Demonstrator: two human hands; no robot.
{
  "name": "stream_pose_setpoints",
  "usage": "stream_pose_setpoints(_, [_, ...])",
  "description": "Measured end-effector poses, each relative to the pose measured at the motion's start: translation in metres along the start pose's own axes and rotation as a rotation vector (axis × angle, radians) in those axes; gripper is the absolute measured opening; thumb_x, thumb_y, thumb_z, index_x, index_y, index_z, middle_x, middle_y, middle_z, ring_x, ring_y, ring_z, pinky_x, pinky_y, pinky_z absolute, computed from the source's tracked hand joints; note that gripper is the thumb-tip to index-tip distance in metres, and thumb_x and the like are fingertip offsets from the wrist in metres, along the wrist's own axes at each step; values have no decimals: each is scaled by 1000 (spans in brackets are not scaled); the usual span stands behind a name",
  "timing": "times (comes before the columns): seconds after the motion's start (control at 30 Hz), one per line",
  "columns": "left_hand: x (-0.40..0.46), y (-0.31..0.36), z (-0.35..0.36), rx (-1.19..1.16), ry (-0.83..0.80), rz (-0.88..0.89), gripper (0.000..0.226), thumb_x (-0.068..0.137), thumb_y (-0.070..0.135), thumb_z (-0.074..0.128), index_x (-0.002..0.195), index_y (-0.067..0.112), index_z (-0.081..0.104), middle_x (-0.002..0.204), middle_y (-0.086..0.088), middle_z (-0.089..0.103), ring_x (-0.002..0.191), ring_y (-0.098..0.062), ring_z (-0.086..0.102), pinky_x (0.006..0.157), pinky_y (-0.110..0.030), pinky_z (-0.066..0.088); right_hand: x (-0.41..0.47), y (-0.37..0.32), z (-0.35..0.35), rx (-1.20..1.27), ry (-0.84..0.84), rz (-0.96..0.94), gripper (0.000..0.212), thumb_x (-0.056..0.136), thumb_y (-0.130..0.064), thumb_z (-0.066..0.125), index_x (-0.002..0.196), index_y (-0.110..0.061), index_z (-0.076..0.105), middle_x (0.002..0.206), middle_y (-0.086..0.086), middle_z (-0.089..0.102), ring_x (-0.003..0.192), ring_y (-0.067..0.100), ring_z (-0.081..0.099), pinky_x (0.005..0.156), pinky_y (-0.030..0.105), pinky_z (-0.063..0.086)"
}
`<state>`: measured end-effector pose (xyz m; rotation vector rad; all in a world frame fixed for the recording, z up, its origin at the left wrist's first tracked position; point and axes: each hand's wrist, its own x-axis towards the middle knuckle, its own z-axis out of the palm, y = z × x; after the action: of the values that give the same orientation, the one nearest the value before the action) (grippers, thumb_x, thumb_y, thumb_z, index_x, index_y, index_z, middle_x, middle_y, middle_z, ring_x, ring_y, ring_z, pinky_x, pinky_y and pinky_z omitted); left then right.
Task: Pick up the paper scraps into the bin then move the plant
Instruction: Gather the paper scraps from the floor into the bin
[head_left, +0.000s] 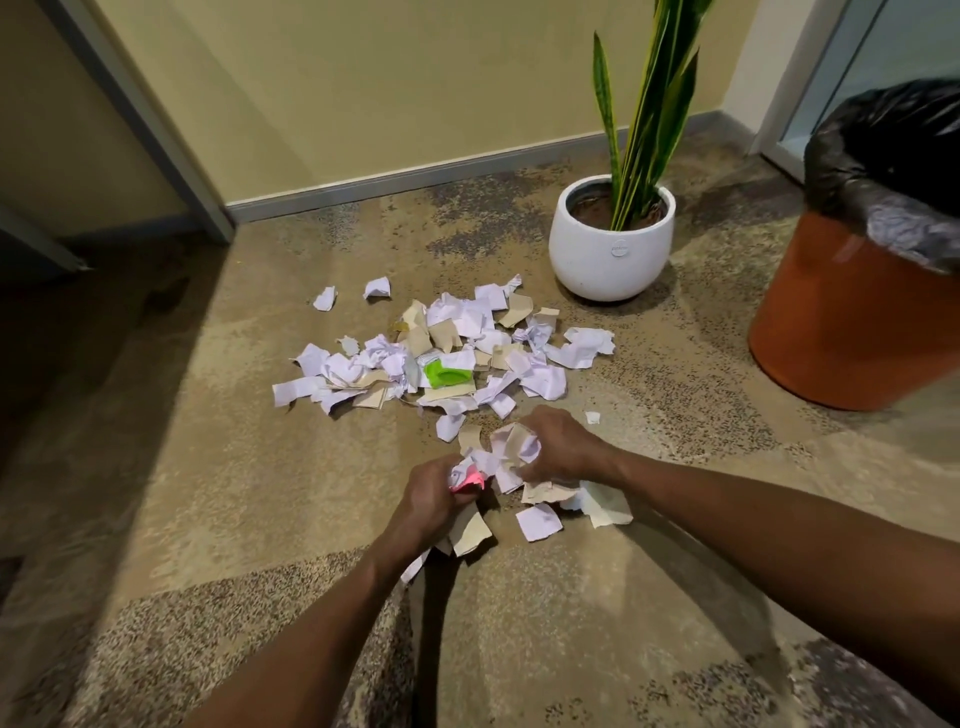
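A heap of white and tan paper scraps (447, 353) lies on the carpet, with a green piece (445, 375) in its middle. Nearer me, my left hand (434, 501) is closed on crumpled scraps including a pink one (467, 480). My right hand (558, 444) grips a bunch of white and tan scraps (514, 444). More loose scraps (540, 521) lie under and beside both hands. A snake plant in a white round pot (610, 244) stands behind the heap to the right. An orange bin (841, 322) with a black liner stands at the far right.
A yellow wall with a grey skirting board (405, 182) runs behind the heap. A dark doorway and frame (140, 119) are at the left. A glass door frame (779, 93) stands behind the bin. The floor is mottled brown carpet.
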<state>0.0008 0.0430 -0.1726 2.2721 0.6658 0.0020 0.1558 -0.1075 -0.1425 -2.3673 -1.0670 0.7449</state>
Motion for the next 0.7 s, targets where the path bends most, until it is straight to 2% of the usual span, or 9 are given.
stream_pose_setpoints(0.1, [6, 8, -10, -35, 4, -78, 24, 82, 21, 78, 103, 12, 70, 99, -8, 71, 85, -19, 63, 66, -26, 42, -5, 6, -16, 154, 42, 67, 44, 71, -24, 88, 110, -18, 69, 109, 2, 71, 88, 14, 66, 65, 20, 48])
stream_pose_setpoints(0.17, [9, 16, -18, -38, 29, -91, 23, 83, 23, 77, 102, 13, 69, 100, -8, 70, 81, -15, 58, 59, -20, 36, -9, 5, -29, 245, 54, 113, 44, 72, -24, 89, 109, -16, 68, 103, 2, 73, 85, 16, 71, 68, 25, 56])
stream_pose_setpoints(0.23, [13, 26, -25, -60, 40, -119, 30, 83, 25, 77, 107, 9, 69, 102, -9, 69, 86, -21, 60, 62, -22, 37, -12, 3, -43, 323, 63, 135, 36, 72, -21, 88, 103, -19, 68, 97, 0, 74, 84, 16, 72, 70, 28, 59])
stream_pose_setpoints(0.33, [18, 45, -35, -26, 51, -134, 19, 85, 26, 75, 88, 10, 65, 91, -14, 68, 77, -24, 59, 58, -30, 40, -20, -1, -64, 415, 78, 135, 30, 72, -16, 87, 93, -24, 66, 88, -5, 73, 79, 13, 71, 60, 21, 53])
stream_pose_setpoints(0.4, [21, 60, -41, -19, 57, -104, 16, 87, 27, 72, 83, 14, 64, 85, -12, 66, 76, -27, 60, 64, -35, 48, -24, -3, -75, 466, 97, 158, 35, 71, -14, 86, 101, -18, 68, 91, 0, 74, 85, 20, 71, 68, 29, 58])
stream_pose_setpoints(0.47, [22, 73, -45, -71, 68, -80, 16, 88, 29, 71, 80, 19, 62, 80, -8, 66, 75, -29, 64, 68, -43, 54, -29, -4, -83, 520, 113, 179, 51, 71, -16, 87, 116, -12, 65, 102, 7, 74, 95, 26, 70, 82, 41, 60])
stream_pose_setpoints(0.57, [25, 93, -48, -167, 108, -53, 15, 87, 30, 71, 80, 20, 64, 70, -5, 64, 65, -30, 64, 62, -48, 55, -37, -4, -94, 574, 169, 197, 65, 68, -25, 89, 124, -10, 61, 113, 9, 70, 104, 30, 67, 89, 44, 58])
stream_pose_setpoints(0.67, [29, 114, -44, -241, 123, -48, 15, 88, 32, 71, 80, 23, 62, 68, -1, 63, 60, -23, 62, 53, -39, 51, -46, 1, -107, 633, 237, 201, 39, 68, -23, 90, 99, -17, 68, 96, 4, 75, 95, 25, 71, 84, 41, 58])
stream_pose_setpoints(0.7, [31, 121, -41, -269, 126, -44, 15, 88, 33, 70, 80, 24, 61, 68, 0, 63, 59, -20, 61, 50, -33, 47, -50, 3, -112, 656, 256, 205, 37, 69, -20, 89, 99, -17, 69, 95, 5, 76, 94, 26, 72, 83, 42, 58])
